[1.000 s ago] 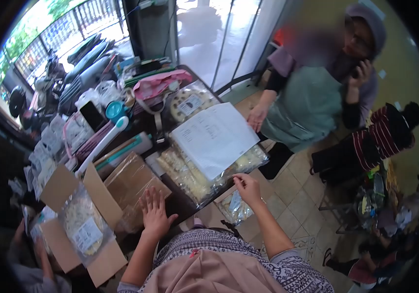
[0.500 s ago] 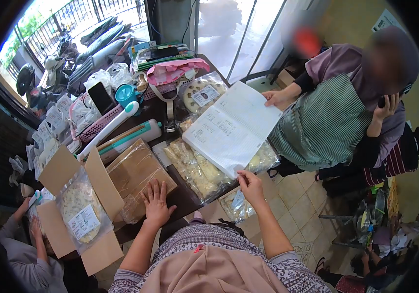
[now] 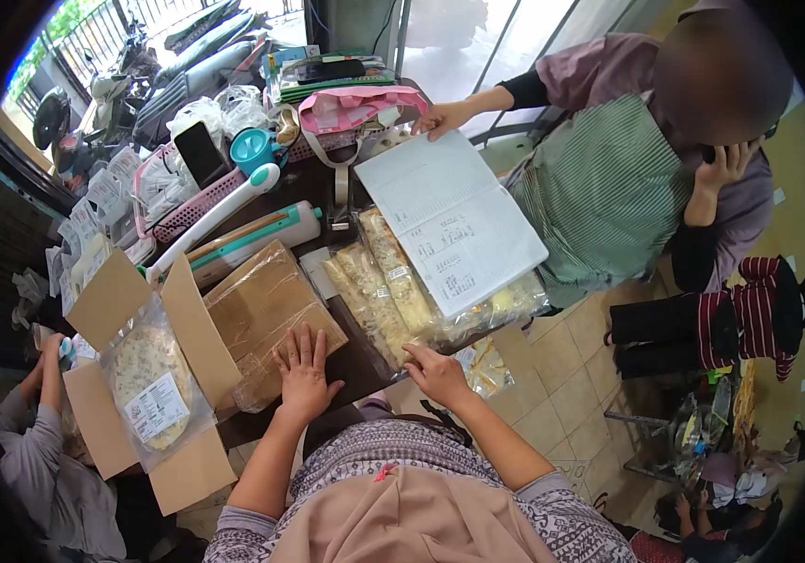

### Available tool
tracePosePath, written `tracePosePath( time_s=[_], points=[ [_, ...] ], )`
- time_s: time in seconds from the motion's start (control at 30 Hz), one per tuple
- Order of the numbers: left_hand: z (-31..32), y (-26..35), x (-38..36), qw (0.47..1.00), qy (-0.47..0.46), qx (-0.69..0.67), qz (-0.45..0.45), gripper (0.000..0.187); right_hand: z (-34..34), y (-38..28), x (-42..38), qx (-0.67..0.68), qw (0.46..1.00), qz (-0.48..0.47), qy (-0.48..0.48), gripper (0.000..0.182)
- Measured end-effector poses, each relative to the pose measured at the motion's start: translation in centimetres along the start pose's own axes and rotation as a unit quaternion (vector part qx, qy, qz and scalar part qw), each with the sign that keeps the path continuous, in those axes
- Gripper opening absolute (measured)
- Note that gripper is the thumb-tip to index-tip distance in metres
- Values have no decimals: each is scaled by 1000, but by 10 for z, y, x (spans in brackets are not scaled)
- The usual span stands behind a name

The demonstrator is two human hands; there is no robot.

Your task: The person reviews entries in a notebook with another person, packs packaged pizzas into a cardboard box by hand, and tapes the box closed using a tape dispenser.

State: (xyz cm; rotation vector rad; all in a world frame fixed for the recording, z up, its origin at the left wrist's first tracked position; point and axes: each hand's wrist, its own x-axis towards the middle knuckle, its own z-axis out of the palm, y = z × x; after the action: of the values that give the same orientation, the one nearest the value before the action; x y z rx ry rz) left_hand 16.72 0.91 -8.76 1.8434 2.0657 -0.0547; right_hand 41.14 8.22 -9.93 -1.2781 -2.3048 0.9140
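My left hand (image 3: pixel 306 375) lies flat, fingers spread, on a brown cardboard box (image 3: pixel 257 296) wrapped in clear plastic. My right hand (image 3: pixel 440 377) is at the near edge of the clear-bagged food packs (image 3: pixel 379 300); its index finger reaches forward with the thumb apart, and nothing shows in it. On top of those packs rests an open notebook (image 3: pixel 454 220) with handwriting on its pages. A person across the table has a hand (image 3: pixel 449 117) on its far edge. Left of my box, an open carton (image 3: pixel 97 432) contains a bagged round flat item (image 3: pixel 151 375) with a white label.
A teal-and-white sealer-like device (image 3: pixel 257 239), a long white handle (image 3: pixel 214 220), a phone (image 3: pixel 201 155), a teal cup (image 3: pixel 254 150) and a pink bag (image 3: pixel 355 108) crowd the back left. Another person's arm (image 3: pixel 41 375) is at far left. A food pack (image 3: pixel 485 366) sits below the table edge.
The notebook has turned and shifted, and my right hand has let go of its near corner and moved left onto the packs. The other person's hand moved left along the notebook. My left hand stays put.
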Motion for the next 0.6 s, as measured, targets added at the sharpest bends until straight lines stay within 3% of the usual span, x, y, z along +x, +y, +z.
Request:
tracePosePath(
  time_s=[0.17,0.6],
  points=[
    [-3,1,1,1000,-6,-5,0,100,6,-6,-2,-19,997,41,-59,39],
    [-3,0,1,1000,-17,-3,-2,101,7,-3,-4,-23,998,25,-44,43]
  ],
)
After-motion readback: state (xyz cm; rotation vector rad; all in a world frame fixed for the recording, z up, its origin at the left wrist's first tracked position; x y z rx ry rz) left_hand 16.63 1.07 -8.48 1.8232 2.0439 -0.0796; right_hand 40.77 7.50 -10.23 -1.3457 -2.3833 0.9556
